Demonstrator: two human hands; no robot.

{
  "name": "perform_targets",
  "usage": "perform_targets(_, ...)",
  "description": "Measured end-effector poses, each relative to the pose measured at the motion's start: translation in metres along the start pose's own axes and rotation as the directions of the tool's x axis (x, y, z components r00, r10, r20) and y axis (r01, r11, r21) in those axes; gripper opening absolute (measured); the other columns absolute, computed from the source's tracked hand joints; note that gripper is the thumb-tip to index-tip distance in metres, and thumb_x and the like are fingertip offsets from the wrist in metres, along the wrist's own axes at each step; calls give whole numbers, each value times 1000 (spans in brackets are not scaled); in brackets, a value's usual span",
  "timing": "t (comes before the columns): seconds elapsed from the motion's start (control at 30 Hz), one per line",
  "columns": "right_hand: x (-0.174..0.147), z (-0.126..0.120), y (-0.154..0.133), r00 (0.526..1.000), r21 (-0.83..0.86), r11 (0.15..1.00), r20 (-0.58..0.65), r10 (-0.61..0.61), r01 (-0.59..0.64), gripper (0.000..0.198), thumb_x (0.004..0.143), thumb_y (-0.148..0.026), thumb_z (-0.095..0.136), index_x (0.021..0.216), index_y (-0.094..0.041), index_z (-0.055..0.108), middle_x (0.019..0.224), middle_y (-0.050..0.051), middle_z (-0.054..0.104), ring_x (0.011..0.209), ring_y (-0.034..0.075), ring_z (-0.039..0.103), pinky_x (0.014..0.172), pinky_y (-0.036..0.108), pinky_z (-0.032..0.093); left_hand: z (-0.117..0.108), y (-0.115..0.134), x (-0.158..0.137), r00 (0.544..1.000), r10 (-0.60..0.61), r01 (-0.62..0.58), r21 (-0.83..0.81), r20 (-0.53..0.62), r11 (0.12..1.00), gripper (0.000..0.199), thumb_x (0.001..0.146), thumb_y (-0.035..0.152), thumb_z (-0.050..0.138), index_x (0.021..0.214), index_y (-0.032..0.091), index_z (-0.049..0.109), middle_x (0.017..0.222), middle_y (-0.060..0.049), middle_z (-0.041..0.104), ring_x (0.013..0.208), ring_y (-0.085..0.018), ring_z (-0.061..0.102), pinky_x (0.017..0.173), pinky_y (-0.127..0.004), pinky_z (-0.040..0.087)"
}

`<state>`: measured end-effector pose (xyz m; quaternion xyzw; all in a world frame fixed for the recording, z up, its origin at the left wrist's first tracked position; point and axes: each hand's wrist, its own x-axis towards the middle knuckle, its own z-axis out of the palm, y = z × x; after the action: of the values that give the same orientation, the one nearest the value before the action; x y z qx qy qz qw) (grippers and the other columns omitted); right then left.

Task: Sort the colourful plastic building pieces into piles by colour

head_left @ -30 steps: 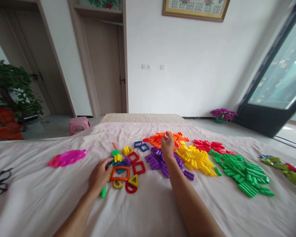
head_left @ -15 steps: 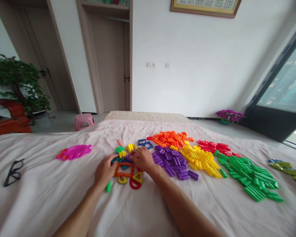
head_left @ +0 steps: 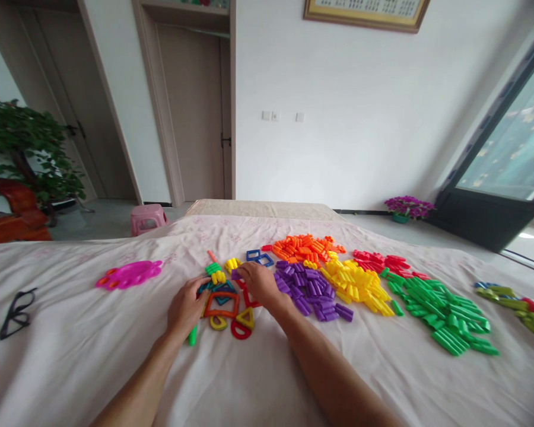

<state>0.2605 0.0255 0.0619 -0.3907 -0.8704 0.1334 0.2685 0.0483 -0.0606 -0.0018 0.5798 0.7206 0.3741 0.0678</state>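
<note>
My right hand [head_left: 258, 281] is closed with a small purple tube block [head_left: 235, 274] at its fingertips, just right of a yellow block cluster [head_left: 232, 264]. A red frame piece [head_left: 245, 293] shows partly under this hand. My left hand [head_left: 186, 305] lies at the left side of a flat group of shapes, thumb and fingers apart beside a teal piece [head_left: 203, 289]. Between the hands are an orange square frame [head_left: 210, 305], yellow triangle [head_left: 245, 319], yellow half-ring [head_left: 218, 323] and red half-ring [head_left: 241, 331]. Green blocks [head_left: 213, 268] joined to yellow ones stand above. A green stick [head_left: 193, 336] is partly covered by my left hand.
Blue frames [head_left: 253, 255] lie behind. Rightward are piles of purple [head_left: 309, 287], orange [head_left: 302, 248], yellow [head_left: 358, 281], red [head_left: 378, 261] and green blocks [head_left: 449, 308]. A magenta tray-like piece [head_left: 133, 274] and black glasses [head_left: 18, 313] lie leftward on the cloth [head_left: 93, 362].
My right hand has lifted or shifted slightly, so the purple block and red frame show more clearly. My left hand stays at the shapes. The whole view has shifted a little.
</note>
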Motion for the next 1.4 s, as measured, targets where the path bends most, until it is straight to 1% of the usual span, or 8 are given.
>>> perform_targets(0.13,8,-40,16,986,33,992,-112,127,-124,28,98,-32,47,94,-21,73,91,4,74,81,18,65,72,25,42,0,0,0,1000,-2,2,-3,-1,1000,37,87,27,48,119,21,66,130,-7,64,121,-21,58,105,-33,42)
perform_targets(0.37,-5,-120,56,896,-282,851,-109,430,-442,31,91,-32,49,79,-17,73,82,9,71,74,17,61,62,25,33,0,1,0,1000,-21,21,3,-8,1000,38,87,24,49,120,20,66,129,-7,64,120,-20,58,106,-34,42)
perform_targets(0.47,-10,-132,58,888,-320,831,-99,449,-455,31,91,-31,48,79,-16,72,83,10,70,74,17,60,60,26,31,1,2,0,1000,-21,21,12,-12,1000,37,86,22,48,119,20,66,128,-7,65,120,-20,58,105,-33,42)
perform_targets(0.57,-6,-115,45,940,-253,905,-73,334,-342,31,93,-29,46,83,-16,72,85,9,71,75,17,61,61,25,33,0,2,0,1000,-12,12,16,-10,1000,38,86,23,48,120,20,66,129,-7,64,120,-20,58,106,-33,41)
perform_targets(0.7,7,-59,17,996,-71,995,48,71,-68,26,93,-23,48,102,-19,72,99,6,73,90,18,65,74,24,41,0,1,0,1000,19,-19,21,12,1000,38,88,23,48,122,21,65,131,-7,63,121,-20,57,107,-34,41)
perform_targets(0.9,8,17,-15,961,-8,968,117,-249,252,35,97,-22,49,130,-19,58,124,10,66,117,20,57,101,31,39,0,2,1,999,27,-27,28,19,999,39,88,22,49,123,23,65,131,-5,64,120,-20,58,106,-34,42)
perform_targets(1.03,6,37,-19,969,-79,970,114,-220,230,36,100,-30,46,134,-24,56,132,10,59,122,23,51,104,36,38,0,5,0,999,33,-34,43,11,999,41,88,21,48,125,21,65,131,-7,64,120,-20,58,107,-34,41)
perform_targets(1.4,3,40,-19,980,-70,980,80,-181,186,25,97,-25,51,115,-23,68,108,6,71,104,19,61,96,28,40,2,2,1,997,65,-67,52,38,996,41,89,27,47,126,20,64,134,-9,62,124,-24,57,107,-39,42)
